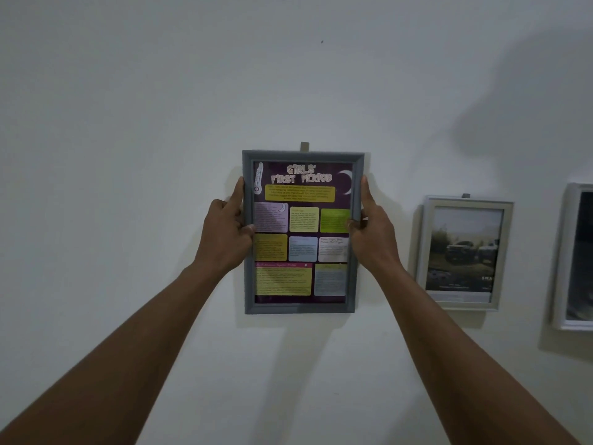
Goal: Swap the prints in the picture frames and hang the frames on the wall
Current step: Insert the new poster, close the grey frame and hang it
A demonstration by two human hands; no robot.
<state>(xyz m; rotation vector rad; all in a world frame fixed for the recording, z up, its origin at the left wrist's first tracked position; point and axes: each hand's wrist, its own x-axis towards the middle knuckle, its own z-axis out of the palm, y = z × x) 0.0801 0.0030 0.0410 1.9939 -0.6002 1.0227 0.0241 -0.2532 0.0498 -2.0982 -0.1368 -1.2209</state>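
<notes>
Two hands on the grey frame [300,308], up against the white wall [160,91].
Left hand [224,232] and right hand [373,232] each clamp a side rail, thumbs over the front, and the frame is upright against the smooth matte wall. It has a moulded rectangular border, with a small tab [304,146] poking above the top rail. Inside is a purple print [301,220] with yellow, green and pale rounded boxes. Hanging to the right are a pale frame [505,252] with a hazy outdoor photo and a white frame [564,252], cut off.
</notes>
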